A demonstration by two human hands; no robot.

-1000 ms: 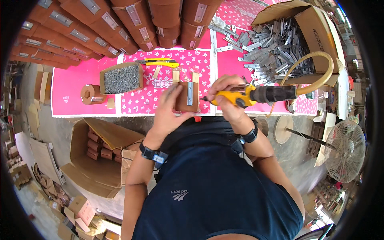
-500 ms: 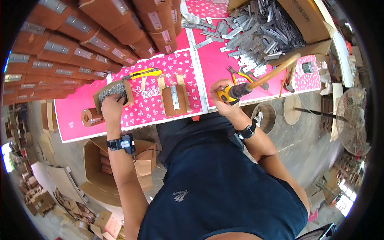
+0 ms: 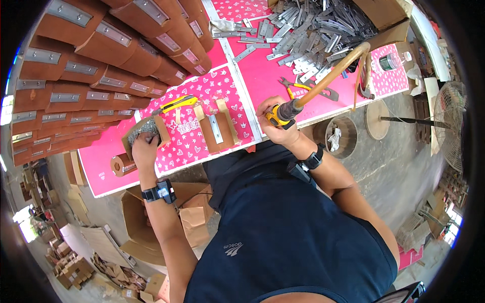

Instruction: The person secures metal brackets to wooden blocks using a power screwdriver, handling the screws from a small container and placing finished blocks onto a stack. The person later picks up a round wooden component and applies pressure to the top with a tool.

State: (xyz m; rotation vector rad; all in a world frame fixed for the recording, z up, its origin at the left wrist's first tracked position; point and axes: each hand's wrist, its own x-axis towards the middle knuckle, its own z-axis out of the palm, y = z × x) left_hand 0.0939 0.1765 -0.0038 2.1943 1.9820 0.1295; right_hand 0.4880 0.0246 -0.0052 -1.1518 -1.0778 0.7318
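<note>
My left hand [image 3: 145, 147] reaches into a small open cardboard box [image 3: 162, 130] of tiny grey metal pieces [image 3: 137, 132], perhaps screws. Its fingers are bunched together, and their tips are hidden among the pieces. My right hand [image 3: 275, 132] is wrapped round a yellow and black power screwdriver [image 3: 281, 116] with a thick tan hose [image 3: 333, 73], above the table's near edge. Between my hands lies a brown block [image 3: 217, 144] with a metal strip [image 3: 215, 129] on top and cardboard strips along its sides. A brown roll-shaped piece [image 3: 120, 165] lies beside the left hand.
Stacked brown pieces with metal strips [image 3: 101, 53] rise at the far left. A yellow cutter knife [image 3: 178, 104] lies before them. Loose metal strips [image 3: 323, 38] heap at the back right, near pliers [image 3: 294, 89]. Below the table stand a carton [image 3: 132, 227], a round bin [image 3: 348, 146] and a fan [image 3: 449, 126].
The view has shifted and turned slightly. My left hand stays in the small box, and my right hand still grips the screwdriver. Nothing on the table has plainly moved.
</note>
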